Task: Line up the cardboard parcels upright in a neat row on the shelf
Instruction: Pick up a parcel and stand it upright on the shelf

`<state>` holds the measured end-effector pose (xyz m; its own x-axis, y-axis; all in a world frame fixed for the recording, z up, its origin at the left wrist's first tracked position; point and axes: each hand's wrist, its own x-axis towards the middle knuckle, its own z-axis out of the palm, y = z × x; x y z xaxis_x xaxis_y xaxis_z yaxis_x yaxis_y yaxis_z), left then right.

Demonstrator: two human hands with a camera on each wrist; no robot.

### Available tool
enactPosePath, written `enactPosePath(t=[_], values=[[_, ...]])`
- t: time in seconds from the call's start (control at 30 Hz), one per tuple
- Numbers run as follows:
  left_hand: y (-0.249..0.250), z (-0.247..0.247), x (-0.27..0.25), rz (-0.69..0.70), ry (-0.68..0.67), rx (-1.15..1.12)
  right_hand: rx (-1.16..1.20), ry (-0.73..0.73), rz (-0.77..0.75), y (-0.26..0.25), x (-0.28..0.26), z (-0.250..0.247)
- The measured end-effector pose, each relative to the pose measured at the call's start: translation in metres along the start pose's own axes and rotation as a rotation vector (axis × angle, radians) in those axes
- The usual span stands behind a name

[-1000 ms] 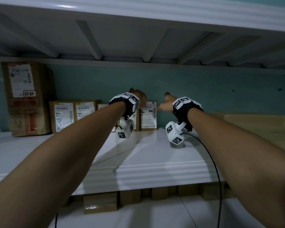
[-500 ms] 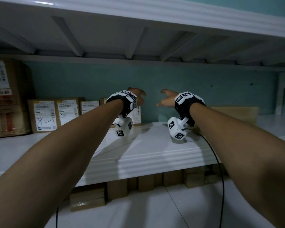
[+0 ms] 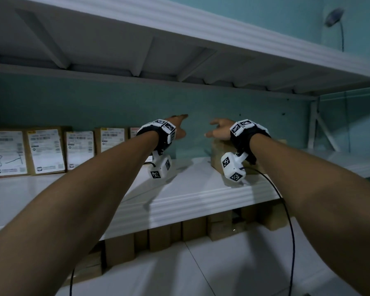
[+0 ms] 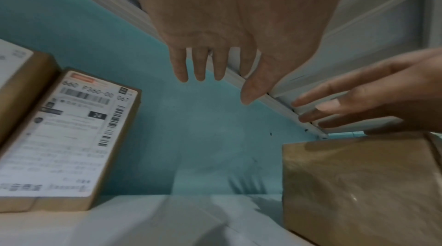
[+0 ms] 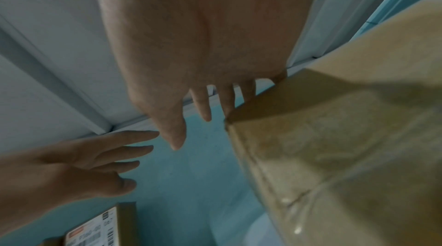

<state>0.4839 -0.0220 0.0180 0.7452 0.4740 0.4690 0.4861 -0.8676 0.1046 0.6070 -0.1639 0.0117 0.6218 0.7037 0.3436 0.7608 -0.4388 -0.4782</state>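
parcels [image 3: 45, 152]: brown cardboard, white paper labels | plain parcel [image 4: 358, 189]: glossy tape | shelf [image 3: 190, 189]: smooth white

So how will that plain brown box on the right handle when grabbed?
The box looks stiff: crisp corners, flat faces. Its glossy tape may be slick under the right hand. Blocky and low on the shelf, it should slide, not tip.
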Motion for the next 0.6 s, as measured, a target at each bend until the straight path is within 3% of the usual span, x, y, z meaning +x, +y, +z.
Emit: enactPosePath(t=[0.37,0.6], values=[[0.043,0.018,0.015,0.087,-0.058,-0.075,-0.101,0.053,0.077,0.038,-0.017,-0.026],[0.057,0.023,0.017,0.067,-0.068,-0.129,-0.159,0.065,0.168,0.053,-0.023,-0.036]])
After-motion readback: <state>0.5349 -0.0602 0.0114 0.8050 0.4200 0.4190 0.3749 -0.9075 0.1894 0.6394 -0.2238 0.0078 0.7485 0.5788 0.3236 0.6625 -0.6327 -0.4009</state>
